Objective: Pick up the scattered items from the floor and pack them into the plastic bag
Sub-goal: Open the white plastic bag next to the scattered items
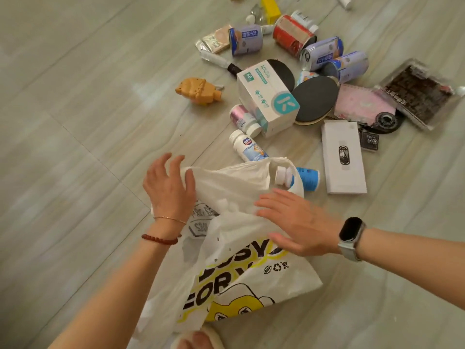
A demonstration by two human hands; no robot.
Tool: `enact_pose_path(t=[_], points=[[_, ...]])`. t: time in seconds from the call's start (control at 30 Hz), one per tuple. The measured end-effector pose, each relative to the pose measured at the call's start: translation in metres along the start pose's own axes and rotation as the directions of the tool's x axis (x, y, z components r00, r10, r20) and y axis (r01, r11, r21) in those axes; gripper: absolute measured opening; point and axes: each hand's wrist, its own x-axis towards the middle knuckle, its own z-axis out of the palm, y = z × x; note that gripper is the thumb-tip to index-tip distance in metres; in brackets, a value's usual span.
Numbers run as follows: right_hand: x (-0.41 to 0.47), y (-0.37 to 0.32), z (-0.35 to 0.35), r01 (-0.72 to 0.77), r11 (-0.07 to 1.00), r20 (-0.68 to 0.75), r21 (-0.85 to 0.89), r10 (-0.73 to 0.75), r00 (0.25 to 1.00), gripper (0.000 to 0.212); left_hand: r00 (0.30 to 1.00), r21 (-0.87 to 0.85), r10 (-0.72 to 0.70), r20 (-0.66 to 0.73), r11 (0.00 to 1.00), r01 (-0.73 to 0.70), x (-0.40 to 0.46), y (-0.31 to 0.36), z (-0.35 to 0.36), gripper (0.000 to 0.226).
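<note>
White printed plastic bag (239,260) lies crumpled on grey tiled floor (75,122), mouth toward pile. Left hand (168,187) grips bag's upper edge; right hand (299,222) rests flat on it, fingers straight. Packing barely begun — blue-labelled white-capped bottle (302,178) at mouth. Cans, white tissue box (268,96), paddles, white flat box (343,157) lie loose beyond — nearly everything left.

Pale grey-green floor tiles (75,102) with faint streaks, thin joints and soft sheen.
</note>
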Motion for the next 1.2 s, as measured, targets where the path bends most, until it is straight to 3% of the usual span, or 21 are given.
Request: enact_pose_path(t=[0.07,0.1,0.17,0.2,0.27,0.33,0.47,0.57,0.63,0.7,0.8,0.93,1.07,1.13,1.2], points=[[0.015,-0.023,0.001,-0.074,0.989,0.193,0.131,0.047,0.980,0.072,0.957,-0.009,0.287,-0.040,0.958,-0.287,-0.011,-0.001,-0.004,0.024],[0.021,-0.032,0.004,-0.103,0.985,0.317,0.137,0.055,0.947,0.079,0.913,-0.037,0.407,0.001,0.913,-0.407,-0.019,-0.002,-0.004,0.024],[0.027,-0.047,0.013,-0.056,0.993,0.412,0.099,0.010,0.911,0.077,0.817,-0.056,0.542,0.196,0.838,-0.543,-0.038,-0.007,-0.002,0.030],[0.026,-0.052,0.017,0.021,0.995,0.407,0.093,-0.057,0.912,0.069,0.779,-0.028,0.534,0.329,0.830,-0.557,-0.046,-0.011,0.000,0.037],[0.014,-0.054,0.023,0.266,0.963,0.317,0.051,-0.268,0.910,0.056,0.730,0.051,0.388,0.562,0.865,-0.499,-0.056,-0.020,0.006,0.057],[-0.008,-0.049,0.029,0.441,0.894,0.203,-0.082,-0.418,0.885,0.044,0.722,0.106,0.250,0.645,0.907,-0.409,-0.056,-0.035,0.017,0.073],[-0.041,-0.018,0.027,0.455,0.862,0.054,-0.224,-0.455,0.889,0.023,0.781,0.263,0.043,0.623,0.929,-0.260,-0.037,-0.054,0.027,0.086],[-0.049,0.013,0.019,0.362,0.873,-0.063,-0.326,-0.402,0.913,0.023,0.759,0.382,-0.118,0.641,0.906,-0.181,-0.023,-0.063,0.024,0.077],[-0.051,0.034,0.012,0.267,0.882,-0.103,-0.389,-0.330,0.938,0.030,0.735,0.418,-0.171,0.656,0.893,-0.165,-0.020,-0.065,0.024,0.069],[-0.051,0.050,0.001,0.143,0.913,-0.064,-0.382,-0.181,0.981,0.024,0.754,0.389,-0.157,0.638,0.911,-0.140,-0.021,-0.064,0.024,0.067],[-0.049,0.055,-0.015,-0.146,0.980,-0.106,-0.135,0.133,0.986,0.028,0.848,0.164,0.011,0.530,0.980,-0.115,-0.021,-0.055,0.020,0.067],[-0.032,0.045,-0.022,-0.384,0.897,-0.245,0.217,0.431,0.869,0.045,0.852,-0.223,0.297,0.432,0.950,-0.218,0.003,-0.011,0.004,0.079],[-0.010,0.035,-0.039,-0.415,0.817,-0.350,0.401,0.555,0.755,0.040,0.835,-0.547,0.346,0.428,0.835,-0.065,0.042,0.043,-0.002,0.061],[0.000,0.024,-0.045,-0.485,0.780,-0.337,0.395,0.615,0.713,0.038,0.806,-0.577,0.387,0.448,0.814,-0.070,0.056,0.063,0.001,0.057],[0.005,0.010,-0.046,-0.668,0.669,-0.197,0.327,0.739,0.644,0.046,0.715,-0.477,0.456,0.530,0.857,-0.194,0.062,0.076,0.008,0.067]])
